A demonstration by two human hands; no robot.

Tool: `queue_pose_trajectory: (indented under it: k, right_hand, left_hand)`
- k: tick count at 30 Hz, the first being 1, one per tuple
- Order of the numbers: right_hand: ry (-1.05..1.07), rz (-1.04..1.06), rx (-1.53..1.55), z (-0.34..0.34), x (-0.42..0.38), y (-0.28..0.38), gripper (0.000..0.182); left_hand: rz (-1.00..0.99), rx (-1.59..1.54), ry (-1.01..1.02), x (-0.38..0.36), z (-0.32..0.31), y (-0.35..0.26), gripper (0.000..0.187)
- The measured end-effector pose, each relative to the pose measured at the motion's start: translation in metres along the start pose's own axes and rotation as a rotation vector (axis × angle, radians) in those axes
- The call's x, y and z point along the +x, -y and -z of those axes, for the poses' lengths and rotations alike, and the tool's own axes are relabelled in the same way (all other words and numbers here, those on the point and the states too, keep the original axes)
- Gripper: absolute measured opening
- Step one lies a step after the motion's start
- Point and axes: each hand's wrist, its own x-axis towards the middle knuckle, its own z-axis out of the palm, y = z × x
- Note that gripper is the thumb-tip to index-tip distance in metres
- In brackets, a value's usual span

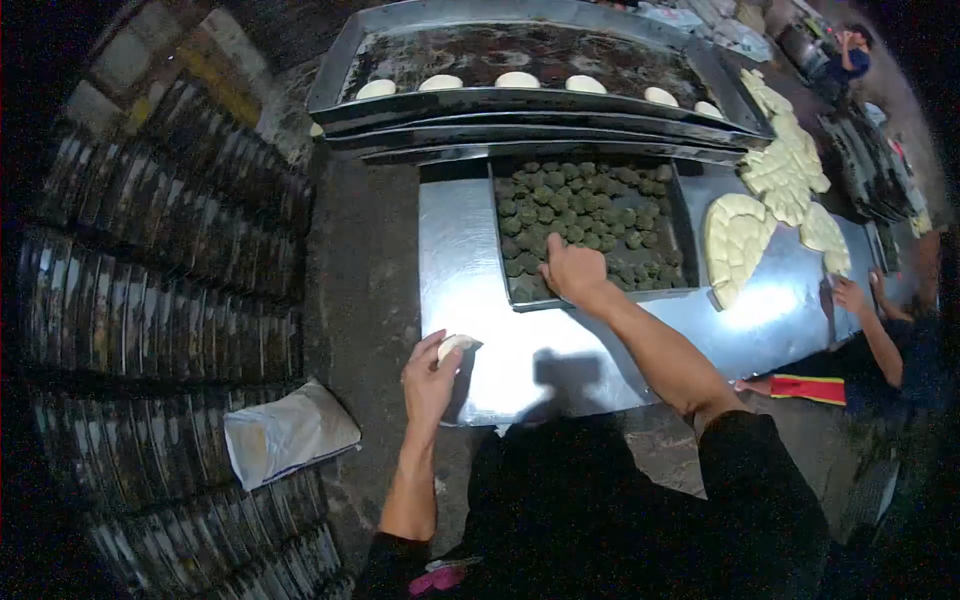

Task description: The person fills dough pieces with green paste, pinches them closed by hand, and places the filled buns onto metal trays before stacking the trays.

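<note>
My left hand is closed around a pale piece of dough, held just above the left part of the metal table. My right hand reaches over the near-left part of a dark square tray. Its index finger and thumb are apart, among the dark green filling balls; its other fingers are mostly hidden under the palm. The balls lie loosely across the tray, thickest on the left and at the back.
Behind the tray, stacked large baking trays carry several dough rounds along the near edge. Cut dough pieces lie on the metal table at right, near a co-worker's hand. Left are tray racks and a white sack.
</note>
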Motion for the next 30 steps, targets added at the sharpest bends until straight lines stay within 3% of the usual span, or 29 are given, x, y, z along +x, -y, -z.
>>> queue_pose_trajectory:
  k: [2, 4, 6, 8, 10, 11, 12, 14, 15, 16, 18, 20, 22, 24, 25, 26, 28, 29, 30]
  right_hand:
    - [0.036, -0.094, -0.056, -0.033, 0.024, -0.015, 0.026]
    - [-0.010, -0.030, 0.122, -0.019, 0.015, -0.019, 0.029]
    - [-0.060, 0.010, 0.291, 0.012, -0.002, -0.005, 0.032]
    - [-0.073, 0.044, 0.920, 0.036, -0.029, 0.021, 0.032]
    - [-0.343, 0.485, 0.595, 0.021, -0.041, 0.025, 0.028]
    - [-0.493, 0.474, 0.532, 0.016, -0.045, 0.034, 0.031]
    - [-0.502, 0.458, 0.520, 0.023, -0.045, 0.029, 0.031]
    - [-0.306, 0.357, 0.641, 0.049, -0.043, 0.027, 0.031]
    - [-0.231, 0.188, 0.839, 0.061, -0.045, 0.031, 0.029]
    - [-0.229, 0.122, 0.726, 0.054, -0.040, 0.027, 0.025]
    - [0.360, -0.028, 1.038, 0.057, -0.030, 0.026, 0.023]
    - [0.154, -0.094, 1.227, 0.056, -0.039, 0.045, 0.016]
    - [-0.347, 0.208, 0.778, 0.047, -0.057, 0.066, 0.012]
    - [-0.551, 0.644, 0.188, 0.029, -0.077, 0.088, 0.013]
    - [-0.542, 0.531, 0.368, 0.027, -0.090, 0.106, 0.016]
    - [-0.542, 0.520, 0.365, 0.034, -0.096, 0.111, 0.016]
    - [-0.472, 0.550, 0.294, 0.048, -0.104, 0.119, 0.020]
    - [-0.472, 0.612, 0.348, 0.052, -0.100, 0.117, 0.020]
    - [-0.401, 0.589, 0.590, 0.060, -0.102, 0.124, 0.017]
  left_hand:
    - [0.317, -0.179, 0.053, 0.009, -0.008, -0.010, 0.026]
    - [0.413, -0.372, -0.013, 0.019, -0.015, -0.040, 0.027]
    - [0.442, -0.734, -0.003, 0.028, -0.042, -0.025, 0.029]
    - [0.514, -0.913, -0.001, 0.037, -0.062, -0.045, 0.031]
    - [0.478, -1.168, 0.091, 0.043, -0.077, -0.060, 0.031]
    - [0.455, -1.147, 0.175, 0.046, -0.078, -0.058, 0.031]
    - [0.455, -1.151, 0.197, 0.047, -0.083, -0.060, 0.031]
    - [0.459, -1.225, 0.098, 0.045, -0.079, -0.073, 0.031]
    - [0.446, -1.256, 0.120, 0.043, -0.074, -0.081, 0.029]
    - [0.443, -1.256, 0.125, 0.040, -0.075, -0.076, 0.029]
    - [0.302, -1.122, 0.208, 0.036, -0.074, -0.064, 0.030]
    - [0.355, -1.010, 0.152, 0.037, -0.064, -0.063, 0.038]
    - [0.362, -1.031, 0.182, 0.036, -0.048, -0.061, 0.046]
    - [0.290, -0.959, 0.215, 0.027, -0.036, -0.056, 0.057]
    - [0.252, -0.953, 0.229, 0.021, -0.030, -0.056, 0.070]
    - [0.257, -0.955, 0.241, 0.015, -0.022, -0.057, 0.070]
    - [0.150, -0.523, 0.305, -0.003, 0.002, -0.058, 0.069]
    - [-0.026, -0.602, 0.242, -0.014, 0.014, -0.064, 0.060]
    - [-0.249, -0.157, 0.019, -0.012, 0.027, -0.071, 0.043]
